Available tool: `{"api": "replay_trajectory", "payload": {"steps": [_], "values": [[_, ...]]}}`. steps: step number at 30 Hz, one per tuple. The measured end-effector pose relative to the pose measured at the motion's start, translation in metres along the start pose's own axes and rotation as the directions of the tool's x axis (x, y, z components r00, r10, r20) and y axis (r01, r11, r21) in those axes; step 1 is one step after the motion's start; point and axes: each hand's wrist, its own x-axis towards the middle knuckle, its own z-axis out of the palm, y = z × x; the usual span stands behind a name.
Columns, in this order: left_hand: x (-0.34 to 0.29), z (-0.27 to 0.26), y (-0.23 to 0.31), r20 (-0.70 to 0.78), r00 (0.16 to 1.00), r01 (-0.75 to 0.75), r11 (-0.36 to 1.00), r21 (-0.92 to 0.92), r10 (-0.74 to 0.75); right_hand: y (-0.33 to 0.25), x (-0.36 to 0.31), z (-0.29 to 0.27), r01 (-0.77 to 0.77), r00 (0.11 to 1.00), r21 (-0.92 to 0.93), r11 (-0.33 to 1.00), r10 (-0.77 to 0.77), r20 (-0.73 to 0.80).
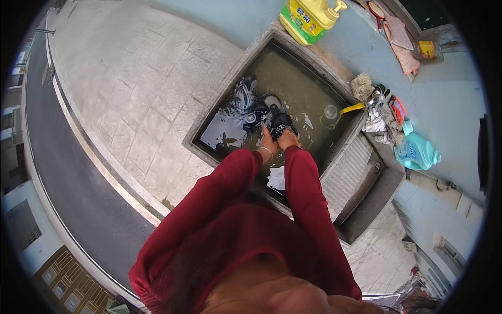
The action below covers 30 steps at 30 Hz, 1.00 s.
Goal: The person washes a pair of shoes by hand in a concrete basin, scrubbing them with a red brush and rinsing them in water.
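- Work in hand looks like a shoe wash in a stone basin (230,85) of murky water.
- Dark shoe (274,104) sits in the water near the middle of the basin's near-left edge, toe pointing at the far corner.
- Left hand (268,142): grip closed on the shoe's near end, left side.
- Right hand (287,139): grip closed on the same end, right side. Some fingers hidden by shoe and water on both hands.
- Second shoe (250,117), dark and grey, lies in the water just left of the first, nearer the left edge. No hand on it. Glare hides its outline.
- Progress, my read: mid-job. Both shoes wet, neither out of the basin. Can't tell how clean either one is through this water.
- Left to do, as I judge it: finish the held shoe, do or check the other, lift both out.
- Yellow jug (308,21) stands by the far corner; scoop (351,108) with yellow handle at the right corner, cup end over the water.
- Washboard (345,178) slopes off the near-right edge. Teal bottle (415,152) and red brush (399,109) sit beyond the right corner. No hand on any.
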Motion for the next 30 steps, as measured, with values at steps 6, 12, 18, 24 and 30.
{"api": "replay_trajectory", "payload": {"steps": [6,12,18,24,30], "values": [[0.005,0.014,-0.009,-0.018,0.999,-0.035,0.997,-0.068,0.034,-0.001,0.014,0.011,0.018,1.000,-0.148,0.989,-0.017,0.012],[-0.015,-0.006,0.011,0.017,1.000,0.008,0.984,-0.176,-0.005,-0.011,0.008,0.015,0.032,0.996,-0.230,0.973,-0.050,-0.074],[-0.013,0.007,0.002,0.003,1.000,-0.009,0.964,-0.265,0.010,0.001,0.014,0.012,0.038,0.999,-0.040,0.998,-0.039,-0.017],[-0.013,0.010,-0.002,-0.017,1.000,-0.021,0.949,-0.314,0.016,0.031,0.035,0.050,0.014,0.999,0.023,1.000,-0.014,-0.034],[-0.018,0.006,-0.001,-0.029,0.999,-0.023,0.944,-0.329,0.014,0.017,0.035,0.037,0.088,0.988,0.057,0.994,-0.080,-0.130]]}}
